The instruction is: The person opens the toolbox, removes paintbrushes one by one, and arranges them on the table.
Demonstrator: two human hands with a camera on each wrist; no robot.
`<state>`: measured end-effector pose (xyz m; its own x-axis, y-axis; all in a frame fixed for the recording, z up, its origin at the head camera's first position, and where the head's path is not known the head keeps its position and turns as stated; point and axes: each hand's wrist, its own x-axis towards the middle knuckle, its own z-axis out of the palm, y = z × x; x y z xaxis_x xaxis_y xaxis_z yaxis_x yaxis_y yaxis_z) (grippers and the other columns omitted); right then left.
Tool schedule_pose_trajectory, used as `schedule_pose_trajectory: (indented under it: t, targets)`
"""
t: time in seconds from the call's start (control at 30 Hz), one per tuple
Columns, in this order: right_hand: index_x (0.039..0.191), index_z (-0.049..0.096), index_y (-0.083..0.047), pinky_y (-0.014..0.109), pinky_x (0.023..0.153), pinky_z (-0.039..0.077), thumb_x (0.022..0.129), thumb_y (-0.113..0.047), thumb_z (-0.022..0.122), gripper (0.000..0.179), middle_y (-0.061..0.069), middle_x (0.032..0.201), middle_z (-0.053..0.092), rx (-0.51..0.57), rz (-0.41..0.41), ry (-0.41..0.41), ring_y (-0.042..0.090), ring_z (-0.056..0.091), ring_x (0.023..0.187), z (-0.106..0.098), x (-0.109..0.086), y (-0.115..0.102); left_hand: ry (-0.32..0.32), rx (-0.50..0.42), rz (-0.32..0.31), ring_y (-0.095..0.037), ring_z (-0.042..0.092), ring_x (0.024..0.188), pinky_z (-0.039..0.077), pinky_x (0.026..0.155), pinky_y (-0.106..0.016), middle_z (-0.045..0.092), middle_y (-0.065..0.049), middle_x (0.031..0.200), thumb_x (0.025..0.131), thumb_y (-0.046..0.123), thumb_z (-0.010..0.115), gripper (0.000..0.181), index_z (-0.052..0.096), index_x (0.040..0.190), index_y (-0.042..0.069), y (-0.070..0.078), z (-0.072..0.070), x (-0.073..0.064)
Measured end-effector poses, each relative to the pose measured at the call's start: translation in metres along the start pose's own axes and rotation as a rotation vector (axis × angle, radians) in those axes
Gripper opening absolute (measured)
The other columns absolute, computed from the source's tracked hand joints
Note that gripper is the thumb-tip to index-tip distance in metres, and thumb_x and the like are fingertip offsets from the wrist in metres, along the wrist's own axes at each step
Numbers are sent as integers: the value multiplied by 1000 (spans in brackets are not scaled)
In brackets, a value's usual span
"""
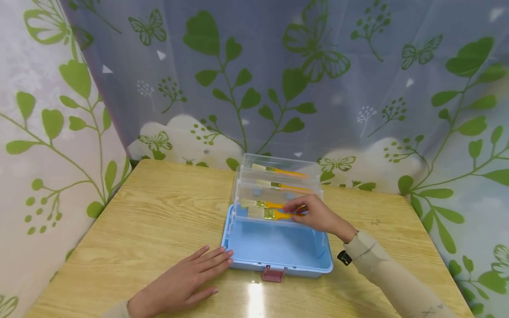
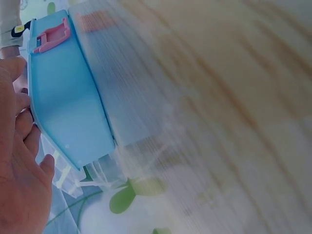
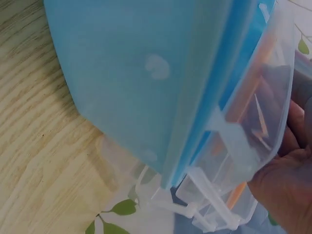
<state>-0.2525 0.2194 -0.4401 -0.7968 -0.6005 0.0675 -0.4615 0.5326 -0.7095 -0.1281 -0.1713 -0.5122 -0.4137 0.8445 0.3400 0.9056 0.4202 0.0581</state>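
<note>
A light blue toolbox (image 1: 278,243) stands unfolded on the table, its clear trays (image 1: 243,185) raised in steps at the back. Several flat paintbrushes with yellow-orange handles and pale bristles lie in these trays. My right hand (image 1: 318,215) reaches over the lowest tray and pinches the handle of the front paintbrush (image 1: 269,214). Another paintbrush (image 1: 261,204) lies right behind it, its handle end by my fingers. My left hand (image 1: 188,277) is spread palm down, fingertips at the box's front left corner. In the left wrist view these fingers (image 2: 24,124) run along the box's side.
A pink latch (image 1: 273,274) hangs at the box's front. Wood-grain table (image 1: 171,207) surrounds the box. Behind and on both sides hang curtains (image 1: 254,66) printed with leaves and butterflies. A dark watch-like band (image 1: 344,257) is at the right wrist.
</note>
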Motion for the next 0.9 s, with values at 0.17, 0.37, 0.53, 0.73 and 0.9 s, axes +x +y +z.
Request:
schedule_pose_trajectory:
  t: [0.17, 0.37, 0.53, 0.73, 0.9]
  targets:
    - [115, 74, 1, 36, 85, 62, 86, 1, 79, 30, 15, 112, 75, 2, 35, -11, 29, 72, 103, -2, -2, 2, -13, 20, -9, -23, 35, 151, -1, 129, -29, 34, -5, 165, 100, 33, 64, 72, 32, 160, 10, 1, 1, -2]
    - [115, 75, 1, 32, 83, 62, 87, 1, 77, 28, 12, 111, 76, -39, 30, -24, 26, 72, 100, -5, -1, 4, -9, 8, -8, -23, 35, 151, 1, 129, -30, 35, -6, 165, 100, 32, 65, 72, 33, 160, 10, 0, 0, -1]
    - [116, 75, 2, 31, 83, 61, 88, 1, 76, 28, 12, 111, 75, -63, -15, -50, 25, 72, 100, -6, 0, 4, 2, -4, 1, -24, 36, 150, 3, 129, -30, 38, -8, 163, 99, 30, 67, 73, 33, 160, 9, -1, 0, 0]
    - [121, 74, -2, 31, 81, 60, 92, 2, 72, 30, 9, 111, 74, -100, -46, -95, 20, 69, 97, -6, 0, 4, 4, -10, 0, -23, 35, 151, 1, 129, -30, 38, -9, 163, 99, 30, 66, 73, 32, 160, 9, -1, 0, 0]
    - [125, 72, -3, 33, 80, 58, 94, 2, 69, 32, 6, 111, 71, -108, -34, -116, 18, 65, 96, -6, 0, 2, 6, -16, 1, -23, 35, 151, 1, 129, -30, 37, -9, 163, 99, 30, 66, 73, 32, 160, 9, -1, 0, -1]
